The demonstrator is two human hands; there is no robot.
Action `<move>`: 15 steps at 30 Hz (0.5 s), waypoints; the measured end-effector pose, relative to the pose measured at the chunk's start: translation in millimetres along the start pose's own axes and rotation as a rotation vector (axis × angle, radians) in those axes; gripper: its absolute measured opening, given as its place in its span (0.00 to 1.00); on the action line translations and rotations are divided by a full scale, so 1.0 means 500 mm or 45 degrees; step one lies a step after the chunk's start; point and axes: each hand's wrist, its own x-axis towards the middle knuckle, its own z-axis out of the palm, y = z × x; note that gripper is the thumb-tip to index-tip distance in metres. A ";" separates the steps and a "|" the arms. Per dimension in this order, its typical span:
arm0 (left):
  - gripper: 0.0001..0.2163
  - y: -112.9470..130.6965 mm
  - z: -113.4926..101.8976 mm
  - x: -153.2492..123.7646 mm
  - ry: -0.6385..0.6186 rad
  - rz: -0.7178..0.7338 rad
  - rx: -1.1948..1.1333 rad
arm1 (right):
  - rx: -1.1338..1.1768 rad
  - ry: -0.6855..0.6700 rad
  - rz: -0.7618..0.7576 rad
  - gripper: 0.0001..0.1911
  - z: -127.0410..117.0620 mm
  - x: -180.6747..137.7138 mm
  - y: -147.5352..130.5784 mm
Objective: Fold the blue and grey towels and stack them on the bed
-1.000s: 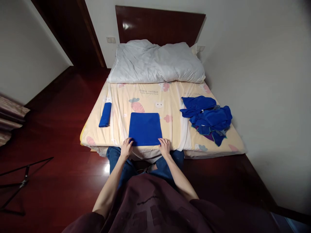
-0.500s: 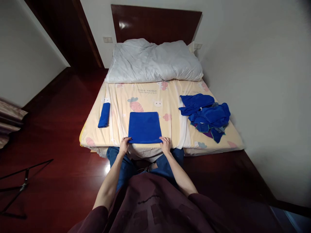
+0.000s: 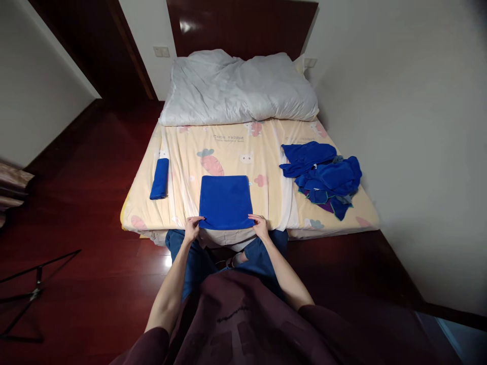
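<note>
A folded blue cloth lies flat as a near-square at the front edge of the bed, in front of my knees. At its near left corner, my left hand has thumb and fingers pinched on the cloth's edge. My right hand pinches the near right corner in the same way. Off to the left rests a narrow folded blue cloth, lying lengthwise. A loose heap of blue cloths, some with green edging and a bit of purple, is crumpled on the right.
The bed has a yellow sheet printed with carrots and rabbits. A pale quilt is bunched below the dark headboard. Black metal stand legs are on the red floor at left. A wall borders the right side.
My fingers have shifted slightly up along the cloth's side edges, and its near edge now shows below my fingertips. The view has tilted down a little. The other cloths lie as before.
</note>
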 end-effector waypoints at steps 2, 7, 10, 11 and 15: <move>0.14 -0.003 0.001 0.000 -0.002 -0.023 -0.058 | 0.111 -0.012 0.106 0.24 0.000 0.005 0.004; 0.16 -0.005 0.009 -0.003 0.064 -0.139 -0.130 | 0.181 0.035 0.245 0.16 0.000 0.008 0.016; 0.18 -0.005 0.012 -0.002 0.132 -0.203 -0.106 | 0.162 0.103 0.274 0.15 0.009 0.010 0.025; 0.19 -0.005 0.013 -0.001 0.141 -0.212 -0.101 | 0.155 0.125 0.285 0.17 0.011 0.011 0.028; 0.21 -0.007 0.017 0.001 0.164 -0.229 -0.109 | 0.135 0.195 0.311 0.24 0.018 0.014 0.035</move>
